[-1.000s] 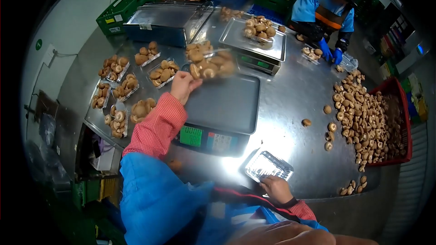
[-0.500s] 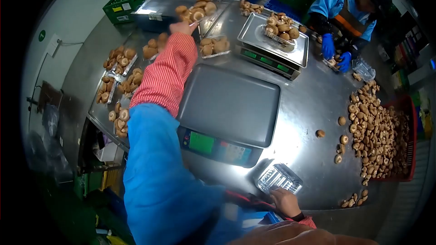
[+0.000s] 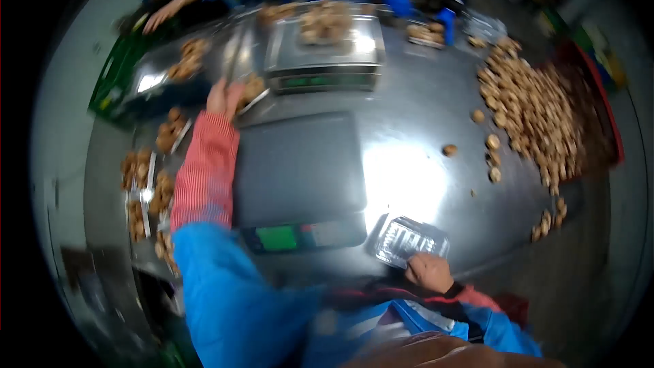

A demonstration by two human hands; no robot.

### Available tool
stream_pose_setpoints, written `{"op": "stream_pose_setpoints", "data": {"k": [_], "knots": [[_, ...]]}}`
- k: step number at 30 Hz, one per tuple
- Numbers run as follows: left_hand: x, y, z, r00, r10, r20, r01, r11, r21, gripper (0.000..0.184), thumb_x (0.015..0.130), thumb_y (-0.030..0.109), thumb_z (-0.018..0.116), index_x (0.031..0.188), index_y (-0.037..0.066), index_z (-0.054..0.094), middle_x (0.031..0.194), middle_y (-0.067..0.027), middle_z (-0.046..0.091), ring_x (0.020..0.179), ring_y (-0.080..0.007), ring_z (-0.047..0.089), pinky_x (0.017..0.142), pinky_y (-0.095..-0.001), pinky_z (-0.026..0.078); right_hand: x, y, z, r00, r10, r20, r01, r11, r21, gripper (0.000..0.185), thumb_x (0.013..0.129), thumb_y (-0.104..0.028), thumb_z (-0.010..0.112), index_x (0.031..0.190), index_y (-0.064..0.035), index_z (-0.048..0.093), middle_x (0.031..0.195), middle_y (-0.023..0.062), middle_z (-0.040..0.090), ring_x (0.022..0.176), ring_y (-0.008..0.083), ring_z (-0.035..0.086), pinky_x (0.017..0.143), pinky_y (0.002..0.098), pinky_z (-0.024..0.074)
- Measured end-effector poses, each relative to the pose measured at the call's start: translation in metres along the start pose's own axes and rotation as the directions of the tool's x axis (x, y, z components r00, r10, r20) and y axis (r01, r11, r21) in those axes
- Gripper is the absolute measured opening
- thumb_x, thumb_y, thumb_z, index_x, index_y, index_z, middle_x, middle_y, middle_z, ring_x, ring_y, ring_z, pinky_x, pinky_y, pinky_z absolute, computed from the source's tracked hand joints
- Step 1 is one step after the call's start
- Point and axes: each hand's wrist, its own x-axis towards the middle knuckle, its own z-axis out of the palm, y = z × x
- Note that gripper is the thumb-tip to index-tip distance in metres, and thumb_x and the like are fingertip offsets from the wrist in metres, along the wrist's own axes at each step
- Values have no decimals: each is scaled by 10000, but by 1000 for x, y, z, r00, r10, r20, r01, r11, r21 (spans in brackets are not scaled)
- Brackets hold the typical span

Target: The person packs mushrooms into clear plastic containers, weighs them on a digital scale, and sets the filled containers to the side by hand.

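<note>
My left hand [image 3: 224, 99] is stretched forward past the grey scale [image 3: 300, 170]. It is blurred, but the fingers look apart with nothing in them. Just to its right, close to the fingers, lies a tray of mushrooms [image 3: 252, 92]. Another batch of mushrooms [image 3: 189, 59] rests on the dark machine with the shiny top, beyond the hand. Low in the view, my right hand [image 3: 429, 271] grips the near edge of a clear plastic tray [image 3: 409, 240] beside the scale. No mushrooms show in that tray.
Several mushroom trays [image 3: 138, 169] line the left edge. A second scale [image 3: 323, 54] carries mushrooms at the back. A heap of mushrooms [image 3: 531, 109] spills from a red crate [image 3: 599, 95] at right. Blue-gloved hands [image 3: 446, 24] and another person's bare hand [image 3: 170, 13] are across the table.
My left hand has come away from the mushrooms on the machine and drawn back. My right hand stays at the clear tray. The head view has turned.
</note>
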Motion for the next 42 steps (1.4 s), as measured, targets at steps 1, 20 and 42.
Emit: {"op": "stream_pose_setpoints", "data": {"k": [1, 20, 42], "knots": [[-50, -18, 36, 991, 10, 132, -9, 1000, -5, 258, 998, 246, 514, 950, 7, 596, 909, -152, 651, 832, -244, 655, 752, -351, 561, 5, -3, -15, 998, 36, -59, -37, 999, -16, 131, 709, -78, 667, 751, -78, 542, 670, 96, 526, 571, 295, 565, 503, 402, 455], [-348, -287, 339, 81, -892, 445, -262, 411, 873, 435, 972, 123, 479, 1400, 76, 417, 958, -86, 642, 665, -143, 639, 601, -256, 541, -50, 157, -133, 829, 478, -290, -397, 869, 295, 729, 809, -388, 705, 1376, -33, 415, 988, 150, 581, 832, 274, 594, 757, 398, 496], [-109, -574, 565, 486, -409, 772, -665, 401, 630, 1433, 568, 462, 913, 1507, -14, -59, 1493, -280, 278, 1387, -342, 321, 1133, -378, 292, -29, 524, -161, 14, 989, -149, -778, 104, 619, 621, 862, -377, 490, 1271, 82, 398, 1255, 334, 534, 1173, 464, 516, 1002, 483, 400]]}}
